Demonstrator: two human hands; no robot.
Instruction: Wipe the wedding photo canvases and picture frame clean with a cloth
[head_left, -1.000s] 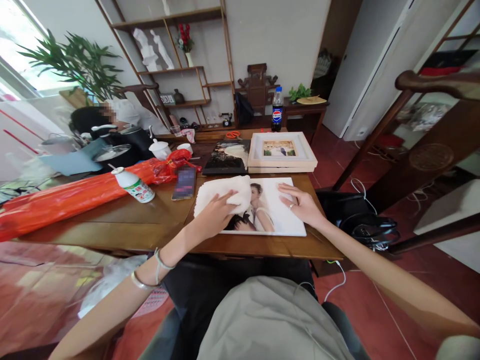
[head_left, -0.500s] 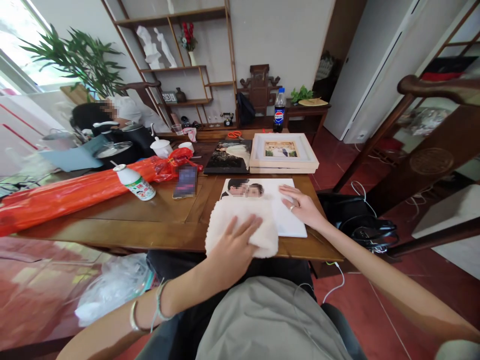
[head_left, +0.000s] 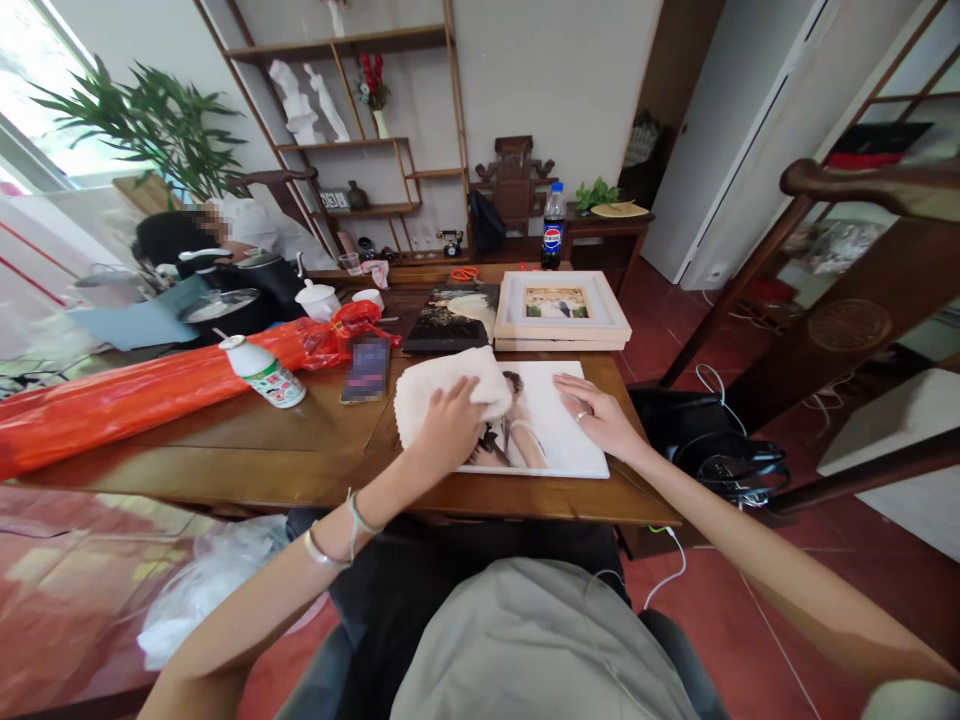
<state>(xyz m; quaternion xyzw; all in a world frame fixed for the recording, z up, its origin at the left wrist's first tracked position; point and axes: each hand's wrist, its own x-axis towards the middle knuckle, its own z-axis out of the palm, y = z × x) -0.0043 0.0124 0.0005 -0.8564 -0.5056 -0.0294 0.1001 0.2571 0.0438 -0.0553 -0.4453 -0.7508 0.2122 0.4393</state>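
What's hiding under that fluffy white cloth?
Part of the photo panel and, beside it, some table. The panel's right side mostly shows; whatever's printed beneath the cloth is hidden.

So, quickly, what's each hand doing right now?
Left hand: open, laid over the white cloth.
Right hand: open, resting on the photo panel, near its right edge.

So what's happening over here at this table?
Someone at a wooden table has both hands on a photo print that lies flat. The left hand is spread on a fluffy white cloth, which covers the print's left part. The right hand rests on the print's white right side. Just beyond lie a dark picture and a pale frame.
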